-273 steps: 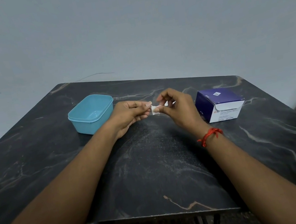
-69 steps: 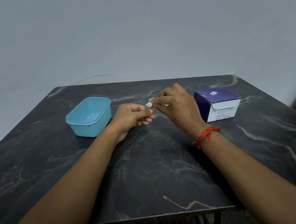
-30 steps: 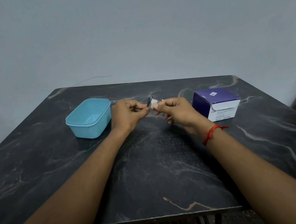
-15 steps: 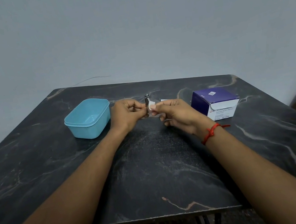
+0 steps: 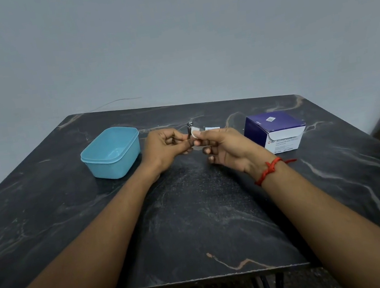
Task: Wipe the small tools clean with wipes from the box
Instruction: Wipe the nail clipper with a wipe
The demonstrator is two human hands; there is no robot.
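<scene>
Where both forearms reach across the dark marble table, the blue container stands at 9 o'clock of the hands and the purple wipe box at 3 o'clock, both apart from them. The left hand, fingers curled, pinches the lower end of the small metal tool, held upright above the tabletop. The right hand, palm turned partly up, presses a white wipe against the tool between thumb and forefinger; its other fingers curl loosely.

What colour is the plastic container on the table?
Light blue; the container shows clearly in the head view, the only one.
</scene>
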